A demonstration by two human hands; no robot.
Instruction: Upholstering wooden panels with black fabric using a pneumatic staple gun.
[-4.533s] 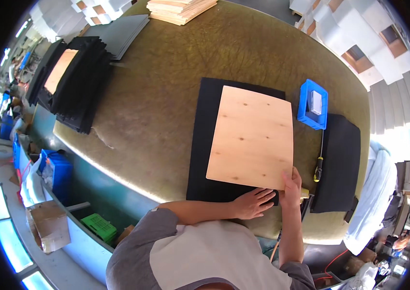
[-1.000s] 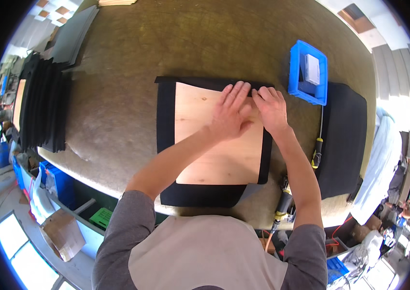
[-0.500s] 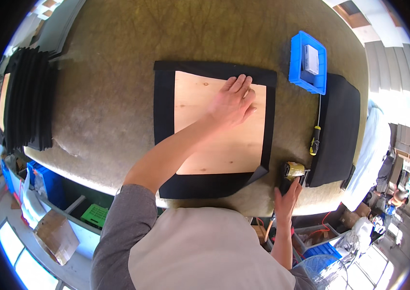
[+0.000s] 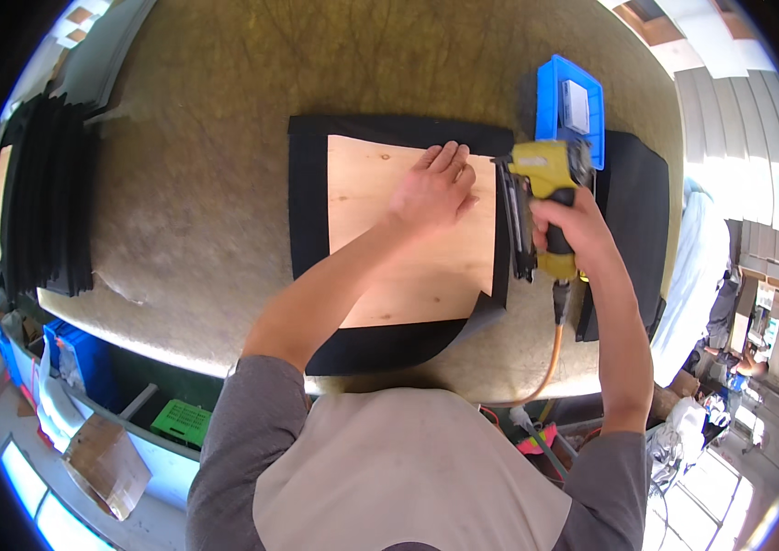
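A pale plywood board (image 4: 380, 257) lies on a sheet of black fabric (image 4: 307, 211) on the olive-brown table (image 4: 196, 184). My left hand (image 4: 435, 188) presses flat on the board near its far right corner, fingers spread. My right hand (image 4: 566, 230) grips the handle of a yellow and black staple gun (image 4: 536, 197), held over the board's right edge where the black fabric folds up. An orange hose (image 4: 550, 354) runs from the gun down over the table's near edge.
A blue tray (image 4: 550, 101) with a small box stands beyond the gun. Another black fabric piece (image 4: 637, 211) lies at the right. A stack of black sheets (image 4: 45, 202) sits at the table's left end. Blue and green bins stand on the floor at lower left.
My right hand has come up from below the table's near edge with the staple gun to the board's right edge. The left hand stays pressed on the board.
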